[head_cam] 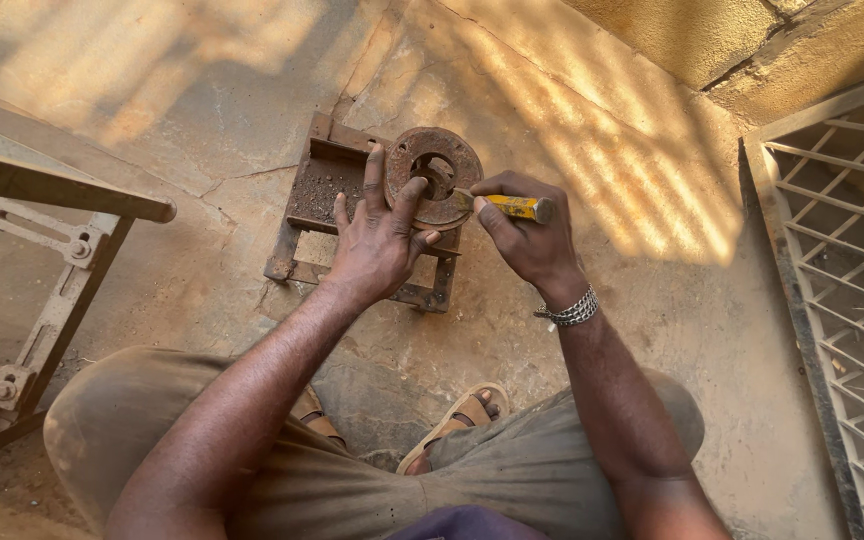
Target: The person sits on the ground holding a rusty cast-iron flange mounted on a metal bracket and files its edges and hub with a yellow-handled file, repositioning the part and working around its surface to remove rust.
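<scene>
— Rust covers the round metal disc (436, 176); where does it sit?

— It lies on top of the small rusty metal stand (324, 190), on the stone floor (202, 100). The left hand (377, 240) presses it flat, fingers spread over its rim.

— And the right hand (527, 235)?

— It is closed around a yellow-handled tool (514, 206), the tip touching the disc edge near the centre hole.

— How far is the work, you think?

— I judge it is in the middle: the disc remains very rusty, no clean part shows. Around are a metal frame (52, 290) to the left and a grille (842, 260) to the right.
</scene>
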`<state>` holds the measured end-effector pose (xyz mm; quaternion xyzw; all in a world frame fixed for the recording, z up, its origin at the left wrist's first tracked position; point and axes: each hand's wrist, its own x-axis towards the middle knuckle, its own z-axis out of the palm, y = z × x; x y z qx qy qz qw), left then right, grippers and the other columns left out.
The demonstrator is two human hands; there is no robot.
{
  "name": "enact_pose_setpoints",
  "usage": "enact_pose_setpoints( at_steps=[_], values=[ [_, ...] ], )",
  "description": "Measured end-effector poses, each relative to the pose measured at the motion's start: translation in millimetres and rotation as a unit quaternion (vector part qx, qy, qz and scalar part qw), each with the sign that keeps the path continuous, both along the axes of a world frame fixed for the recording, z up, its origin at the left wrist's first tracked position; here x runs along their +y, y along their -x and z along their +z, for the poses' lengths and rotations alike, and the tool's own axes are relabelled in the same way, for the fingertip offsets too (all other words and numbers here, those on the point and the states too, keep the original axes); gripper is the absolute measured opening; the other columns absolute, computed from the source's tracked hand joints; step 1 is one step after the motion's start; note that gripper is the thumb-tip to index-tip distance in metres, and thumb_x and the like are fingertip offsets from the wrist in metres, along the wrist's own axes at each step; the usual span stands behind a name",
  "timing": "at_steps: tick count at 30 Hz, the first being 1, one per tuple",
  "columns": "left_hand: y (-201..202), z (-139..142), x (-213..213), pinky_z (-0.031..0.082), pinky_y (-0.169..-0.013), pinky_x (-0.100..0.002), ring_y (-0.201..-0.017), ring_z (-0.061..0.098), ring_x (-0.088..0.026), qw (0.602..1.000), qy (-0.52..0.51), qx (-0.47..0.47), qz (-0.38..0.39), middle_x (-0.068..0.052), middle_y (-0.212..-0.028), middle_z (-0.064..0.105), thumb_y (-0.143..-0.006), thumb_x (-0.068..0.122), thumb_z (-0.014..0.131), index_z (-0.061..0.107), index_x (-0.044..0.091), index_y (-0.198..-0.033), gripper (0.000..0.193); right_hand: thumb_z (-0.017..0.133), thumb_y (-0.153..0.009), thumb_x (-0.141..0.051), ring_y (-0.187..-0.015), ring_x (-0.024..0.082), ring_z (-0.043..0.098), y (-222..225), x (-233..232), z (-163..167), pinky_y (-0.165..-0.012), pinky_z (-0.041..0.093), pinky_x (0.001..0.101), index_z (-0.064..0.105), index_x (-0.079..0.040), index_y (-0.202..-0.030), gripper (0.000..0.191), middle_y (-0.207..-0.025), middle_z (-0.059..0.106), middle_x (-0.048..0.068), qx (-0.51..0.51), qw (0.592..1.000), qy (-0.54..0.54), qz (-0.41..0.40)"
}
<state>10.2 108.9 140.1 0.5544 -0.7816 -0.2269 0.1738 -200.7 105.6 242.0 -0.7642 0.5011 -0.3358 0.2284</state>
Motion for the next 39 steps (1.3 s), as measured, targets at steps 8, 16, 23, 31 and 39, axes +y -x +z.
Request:
enact_pose_setpoints(
  at_steps=[8, 16, 23, 31, 39],
  values=[
    [1.0, -3.8, -2.0, 0.013, -0.112, -0.081, -0.141, 0.04, -0.048, 1.0, 0.001, -0.005, -0.001, -0.019, -0.164, -0.017, -0.1, 0.052, 0.061, 0.022, 0.03, -0.16, 0.075, 0.069, -0.099, -0.016, -0.078, 0.016, 0.072, -1.9, 2.4, 2.5, -0.07, 0.057, 0.0297, 0.075, -0.003, -0.11, 0.018, -0.091, 0.076, 0.009, -0.013, 1.0, -0.026, 0.007],
    [0.7, -6.9, -4.8, 0.014, -0.11, -0.083, -0.138, 0.044, -0.047, 1.0, 0.014, -0.005, 0.004, -0.017, -0.164, -0.018, -0.101, 0.053, 0.061, 0.02, 0.033, -0.16, 0.074, 0.07, -0.095, -0.017, -0.075, 0.016, 0.072, 1.7, 1.6, 2.5, -0.065, 0.058, 0.0309, 0.077, -0.004, -0.103, 0.017, -0.09, 0.076, 0.008, 0.043, 0.999, 0.011, 0.01],
    [2.6, -8.5, -4.4, 0.015, -0.111, -0.083, -0.136, 0.046, -0.047, 1.0, 0.018, 0.011, 0.003, -0.018, -0.164, -0.018, -0.1, 0.051, 0.063, 0.019, 0.032, -0.16, 0.077, 0.068, -0.097, -0.017, -0.07, 0.014, 0.069, 1.8, 2.3, 2.8, -0.06, 0.056, 0.0286, 0.077, -0.003, -0.103, 0.018, -0.088, 0.075, 0.007, 0.031, 0.999, -0.041, -0.003],
    [0.6, -7.5, -3.3, 0.016, -0.111, -0.083, -0.14, 0.043, -0.046, 1.0, 0.023, 0.012, 0.008, -0.017, -0.165, -0.016, -0.1, 0.05, 0.063, 0.027, 0.029, -0.159, 0.072, 0.069, -0.1, -0.017, -0.075, 0.015, 0.069, 5.4, 7.7, -2.5, -0.067, 0.055, 0.0306, 0.075, 0.0, -0.11, 0.021, -0.088, 0.074, 0.008, -0.024, 0.999, -0.032, 0.021],
    [-0.7, -3.3, -2.1, 0.017, -0.111, -0.083, -0.138, 0.045, -0.046, 1.0, 0.017, 0.008, 0.01, -0.018, -0.165, -0.014, -0.099, 0.05, 0.065, 0.03, 0.028, -0.158, 0.072, 0.068, -0.101, -0.018, -0.071, 0.011, 0.071, 8.6, 6.2, -11.8, -0.061, 0.058, 0.0255, 0.075, -0.003, -0.109, 0.018, -0.086, 0.074, 0.007, -0.073, 0.997, -0.027, -0.002]
  ],
)
